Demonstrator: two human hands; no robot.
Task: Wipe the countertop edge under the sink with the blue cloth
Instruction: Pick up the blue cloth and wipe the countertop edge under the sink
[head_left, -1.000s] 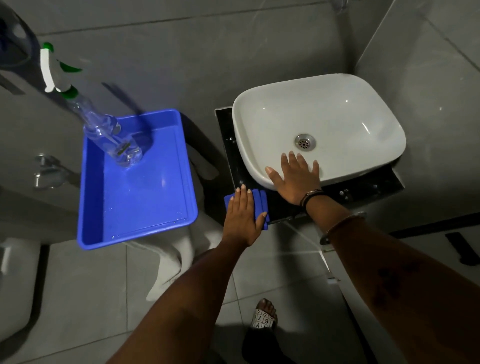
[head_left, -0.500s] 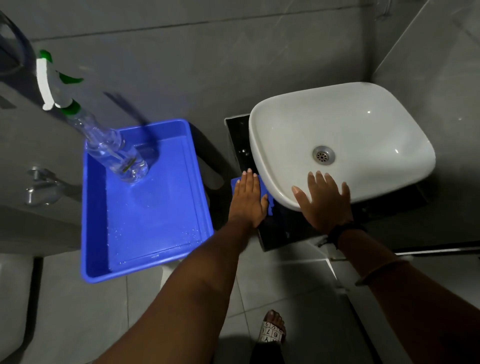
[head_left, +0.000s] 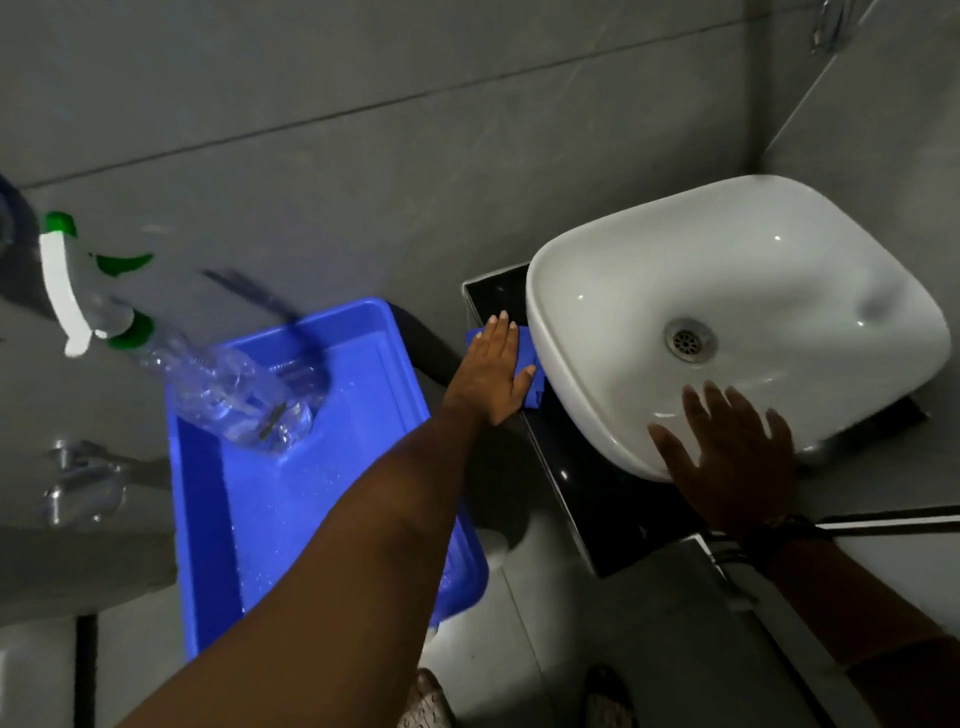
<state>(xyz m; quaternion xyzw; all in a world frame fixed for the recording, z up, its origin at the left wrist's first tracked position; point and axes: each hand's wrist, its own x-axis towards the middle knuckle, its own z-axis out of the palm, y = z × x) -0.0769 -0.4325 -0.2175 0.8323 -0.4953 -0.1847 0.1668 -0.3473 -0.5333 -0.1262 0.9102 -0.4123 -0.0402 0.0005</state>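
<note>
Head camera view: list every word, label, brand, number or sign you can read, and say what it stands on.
None can be read.
Spray bottle in the blue tray: no label shows on it.
Sandal at the bottom edge: a pale pattern, too blurred to read.
White sink, blue cloth, black countertop: no text visible.

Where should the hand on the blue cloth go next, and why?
Probably slide the left hand and blue cloth further along the black countertop edge toward its far corner. The hand lies flat on the cloth beside the white sink, a short strip of edge lies beyond the fingertips, and the right hand rests on the sink's rim.
</note>
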